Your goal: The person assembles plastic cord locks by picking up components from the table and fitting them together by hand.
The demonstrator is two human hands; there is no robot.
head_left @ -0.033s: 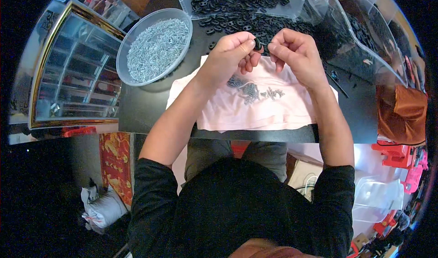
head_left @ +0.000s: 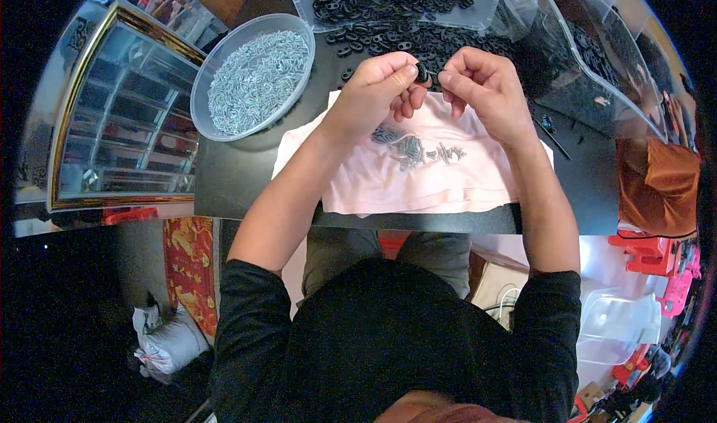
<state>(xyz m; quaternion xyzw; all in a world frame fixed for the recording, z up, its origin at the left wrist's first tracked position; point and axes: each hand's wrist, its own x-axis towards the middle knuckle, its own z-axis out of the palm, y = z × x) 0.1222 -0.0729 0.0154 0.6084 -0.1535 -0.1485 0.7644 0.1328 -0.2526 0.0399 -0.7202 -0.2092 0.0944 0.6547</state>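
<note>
Left hand (head_left: 392, 83) has a small black part (head_left: 422, 73) pinched between thumb and fingers, up above the far edge of the pink cloth (head_left: 358, 187). Right hand (head_left: 482, 87) is just beside it, thumb and index drawn narrow, tips toward the part — can't tell whether they grip something, too small to see. Other right-hand fingers are curled.

Cloth lies on the black desk (head_left: 590, 191), a bit creased. Loose heap of small silver screw-like pieces (head_left: 411, 152) in the middle of it, below the hands, spread out toward the right.

Round clear tub (head_left: 197, 105) on the left, beside the cloth, well filled with silver pieces (head_left: 258, 83) of similar look. Behind the hands: clear rectangular bin (head_left: 487, 12) with a mass of black two-hole parts (head_left: 385, 1); more black parts (head_left: 362, 38) lie loose on the desk in front of it. Another clear bin (head_left: 635, 105) at the right, tilted in this view. Thin dark rod (head_left: 554, 140) right of the cloth.

Far left — gold-framed glass panel (head_left: 51, 165). Brown fabric (head_left: 653, 187) hangs at the right end.
</note>
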